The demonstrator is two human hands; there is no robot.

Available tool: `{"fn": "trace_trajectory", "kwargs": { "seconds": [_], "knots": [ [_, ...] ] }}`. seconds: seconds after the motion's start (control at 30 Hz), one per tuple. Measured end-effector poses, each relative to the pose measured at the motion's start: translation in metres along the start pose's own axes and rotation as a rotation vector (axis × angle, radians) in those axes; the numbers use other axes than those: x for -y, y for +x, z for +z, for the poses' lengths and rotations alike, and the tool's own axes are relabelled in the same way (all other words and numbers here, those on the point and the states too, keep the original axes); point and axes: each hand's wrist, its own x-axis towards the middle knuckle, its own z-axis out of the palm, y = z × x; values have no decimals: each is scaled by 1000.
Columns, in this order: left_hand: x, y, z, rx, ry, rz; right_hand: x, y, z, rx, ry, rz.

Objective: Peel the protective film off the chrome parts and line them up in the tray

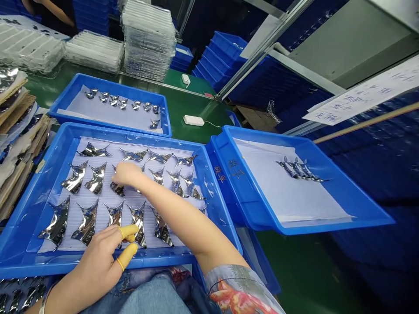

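Note:
Rows of shiny, mirror-like curved pieces with pointed corners lie on white lined sheeting in a large blue tray (216,226). My right hand (129,174) reaches across to the middle row, closed at one shiny curved piece (117,189); its fingertips are mostly hidden behind the hand. Over the tray's front edge is my left hand (101,257), with yellow finger cots (128,255) on thumb and fingers. Thumb and forefinger are apart with nothing between them. Close to the forefinger tip lies another shiny piece (139,224) in the front row.
Behind stands a second blue tray (65,93) with several smaller shiny pieces. To the right, a stacked blue tray (262,205) holds a small group of dark shiny parts (299,169). Clear plastic trays (149,41) are piled at the back, layered cardboard (19,161) at left.

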Motion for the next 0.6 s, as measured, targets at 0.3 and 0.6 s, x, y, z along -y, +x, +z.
{"fn": "trace_trajectory", "kwargs": {
  "seconds": [0.3, 0.6],
  "knots": [
    [10, -13, 9, -346, -134, -305, -50, -96, -6, -14, 621, -381],
    [-15, -3, -8, -90, -256, 63, -62, -177, 37, -295, 969, -746]
  ]
}}
